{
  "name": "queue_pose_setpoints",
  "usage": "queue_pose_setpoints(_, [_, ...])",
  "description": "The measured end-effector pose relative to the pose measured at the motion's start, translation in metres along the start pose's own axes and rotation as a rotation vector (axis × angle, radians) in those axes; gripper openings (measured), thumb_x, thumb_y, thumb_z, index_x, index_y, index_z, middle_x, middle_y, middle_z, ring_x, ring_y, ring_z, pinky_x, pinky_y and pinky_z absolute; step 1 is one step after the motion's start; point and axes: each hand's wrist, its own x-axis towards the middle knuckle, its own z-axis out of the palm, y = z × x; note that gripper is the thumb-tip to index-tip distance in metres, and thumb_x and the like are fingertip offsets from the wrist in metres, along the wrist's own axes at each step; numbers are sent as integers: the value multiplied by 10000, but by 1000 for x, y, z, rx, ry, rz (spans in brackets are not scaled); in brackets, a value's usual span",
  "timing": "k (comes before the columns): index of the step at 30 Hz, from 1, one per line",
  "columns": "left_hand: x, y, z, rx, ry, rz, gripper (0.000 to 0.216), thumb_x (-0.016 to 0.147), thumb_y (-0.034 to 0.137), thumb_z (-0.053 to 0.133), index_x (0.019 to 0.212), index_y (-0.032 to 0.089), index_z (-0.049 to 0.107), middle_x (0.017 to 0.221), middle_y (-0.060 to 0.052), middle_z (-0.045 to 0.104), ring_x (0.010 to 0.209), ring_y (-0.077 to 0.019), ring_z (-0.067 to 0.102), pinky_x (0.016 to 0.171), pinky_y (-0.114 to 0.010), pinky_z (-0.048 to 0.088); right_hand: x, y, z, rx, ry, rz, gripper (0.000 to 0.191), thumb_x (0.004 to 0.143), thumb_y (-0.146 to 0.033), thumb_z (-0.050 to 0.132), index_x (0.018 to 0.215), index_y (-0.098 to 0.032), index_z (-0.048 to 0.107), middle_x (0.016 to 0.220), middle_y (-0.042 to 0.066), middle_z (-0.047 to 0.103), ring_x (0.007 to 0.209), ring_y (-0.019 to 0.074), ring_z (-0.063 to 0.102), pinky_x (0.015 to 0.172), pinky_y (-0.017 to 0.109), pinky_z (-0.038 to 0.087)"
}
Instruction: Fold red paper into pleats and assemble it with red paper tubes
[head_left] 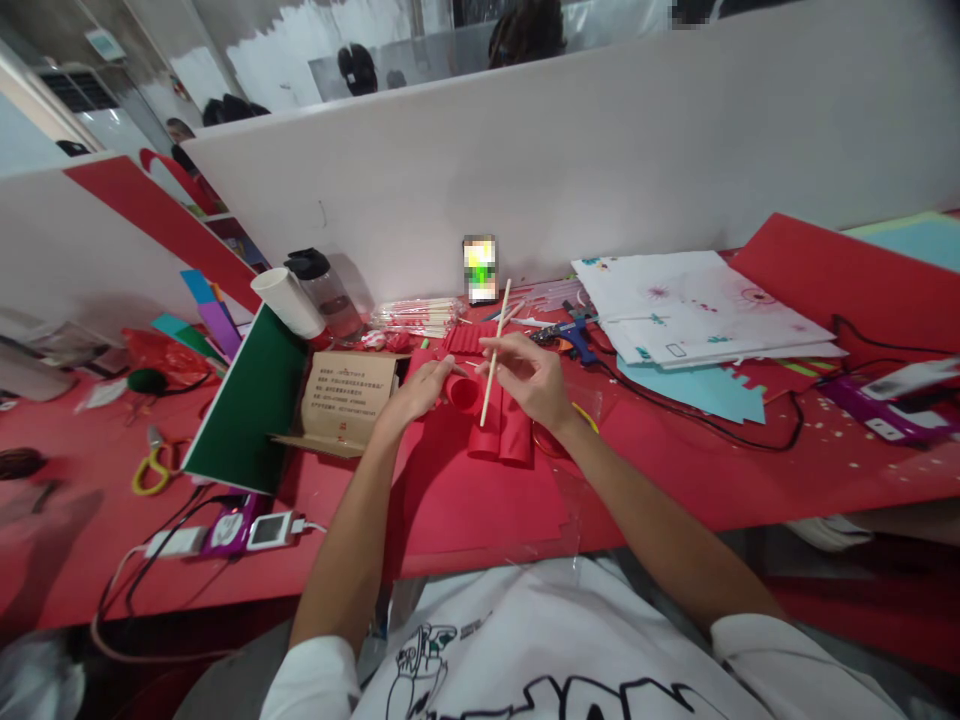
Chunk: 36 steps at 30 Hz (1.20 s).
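My left hand (426,388) is closed round a rolled red paper tube (463,393), whose open end faces me. Between the fingers of my right hand (525,368) is a thin pale wooden stick (491,385), tilted and standing just right of that tube. Below the hands, more rolled red paper tubes (516,435) lie side by side on a flat red paper sheet (480,510). Whether the stick touches the tube in my left hand, I cannot tell. Behind my hands lies a pleated red paper piece (465,338).
At the left stand a cardboard box (345,400), a green board (244,410) and a bottle (330,295). Yellow scissors (154,465) lie farther left. A blue glue gun (577,335) with a black cord, a phone (481,270) and white printed sheets (697,305) are behind and right.
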Motion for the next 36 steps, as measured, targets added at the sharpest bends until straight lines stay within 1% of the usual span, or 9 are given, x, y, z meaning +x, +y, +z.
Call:
queue_pose_setpoints(2, [-1,1,-1,-2,3,2,568,992,549,326,953,174,751,707,-54,607,681,-214,565,721,-359,499,1,0,-4,13,16,-15,301,922,-359,616,1189,-272,723,1127,72,638,878,198,721,864,405,619])
queue_pose_setpoints(5, [0,0,0,25,18,21,560,1001,521,313,964,181,757,801,-67,651,736,-223,591,780,-375,510,2,-1,-5,18,27,-14,327,922,-378,619,1220,-280,711,1158,72,614,850,185,710,816,390,625])
queue_pose_setpoints(11, [2,-3,1,93,62,74,545,1002,519,325,964,192,758,937,-76,688,884,-246,625,983,-406,461,-1,-4,1,-52,96,-78,268,928,-337,649,1180,-302,729,1140,57,617,832,165,681,771,352,612])
queue_pose_setpoints(15, [2,-4,2,110,81,104,514,1009,489,327,960,188,741,1032,-88,689,1073,-278,605,1081,-428,398,-1,-7,4,-180,29,-169,218,944,-293,628,1125,-300,750,1080,52,683,958,197,680,877,379,586])
queue_pose_setpoints(19, [5,-9,4,90,110,95,477,1009,495,349,935,194,711,952,-95,676,1065,-290,612,1059,-434,415,-1,-6,6,-267,-62,-204,195,962,-296,600,1068,-291,763,1041,53,745,1011,213,683,937,410,562])
queue_pose_setpoints(23, [7,-13,7,84,128,142,455,1018,472,349,901,186,682,1022,-105,676,1101,-277,609,1087,-420,401,-1,-5,7,-261,-94,-203,199,964,-297,597,1066,-285,767,1048,57,758,1012,209,692,941,398,561])
queue_pose_setpoints(28, [10,-19,9,99,162,289,442,1029,460,335,1069,184,678,1208,-98,653,1218,-231,561,1149,-376,366,-1,-3,6,-244,-85,-118,214,963,-324,602,1099,-278,761,1068,61,742,1005,201,693,930,378,561])
queue_pose_setpoints(33, [9,-20,9,100,78,326,463,1034,477,340,1257,216,650,1426,-85,560,1365,-222,481,1208,-392,314,0,7,5,-219,-62,-35,221,954,-330,600,1093,-265,759,1055,55,726,950,190,696,868,351,564])
queue_pose_setpoints(36, [7,-20,6,145,-8,344,444,1025,448,385,1311,215,634,1489,-98,509,1433,-228,421,1243,-409,264,1,14,4,-256,-77,-37,216,950,-303,591,1074,-246,760,1033,56,733,952,193,694,902,359,544])
